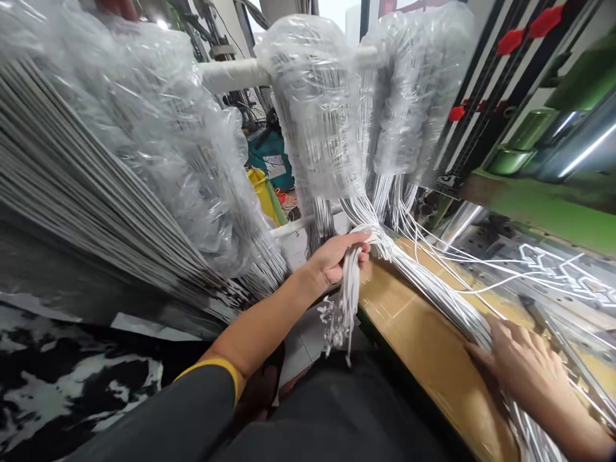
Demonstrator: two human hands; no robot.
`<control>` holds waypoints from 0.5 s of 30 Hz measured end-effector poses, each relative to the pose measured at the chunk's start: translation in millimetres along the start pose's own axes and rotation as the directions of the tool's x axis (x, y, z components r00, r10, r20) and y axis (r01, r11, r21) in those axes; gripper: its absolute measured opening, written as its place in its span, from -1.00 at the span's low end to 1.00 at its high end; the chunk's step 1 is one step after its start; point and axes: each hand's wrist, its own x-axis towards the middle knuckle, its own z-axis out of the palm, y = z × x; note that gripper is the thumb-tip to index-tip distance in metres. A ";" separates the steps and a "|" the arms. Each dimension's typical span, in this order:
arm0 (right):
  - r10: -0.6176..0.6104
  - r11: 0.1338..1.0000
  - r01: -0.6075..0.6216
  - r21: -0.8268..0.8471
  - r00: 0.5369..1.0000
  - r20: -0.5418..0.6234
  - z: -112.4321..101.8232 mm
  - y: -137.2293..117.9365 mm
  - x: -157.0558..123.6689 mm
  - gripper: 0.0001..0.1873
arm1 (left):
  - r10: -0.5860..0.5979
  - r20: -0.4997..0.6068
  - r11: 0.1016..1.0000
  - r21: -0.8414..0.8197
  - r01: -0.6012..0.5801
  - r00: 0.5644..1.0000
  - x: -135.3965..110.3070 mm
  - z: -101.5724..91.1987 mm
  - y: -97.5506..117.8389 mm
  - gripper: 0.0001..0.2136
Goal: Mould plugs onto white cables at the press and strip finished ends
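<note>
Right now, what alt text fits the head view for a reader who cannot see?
The left hand grips a bunch of white cables hanging off a brown worktop; the right hand rests on a cable strand. Plastic-wrapped bundles hang behind.

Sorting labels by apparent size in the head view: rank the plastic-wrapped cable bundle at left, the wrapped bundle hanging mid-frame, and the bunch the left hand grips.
1. Left wrapped bundle, largest, though nearness to the camera inflates it.
2. Mid-frame hanging bundle.
3. Bunch in the left hand, smallest.
</note>
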 end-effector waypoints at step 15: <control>-0.096 0.497 0.203 0.843 0.979 -0.179 -11.7 -162.2 -55.8 -0.61 | -0.164 0.209 0.963 -0.177 0.202 0.964 -5.8 7.4 -48.6 -0.48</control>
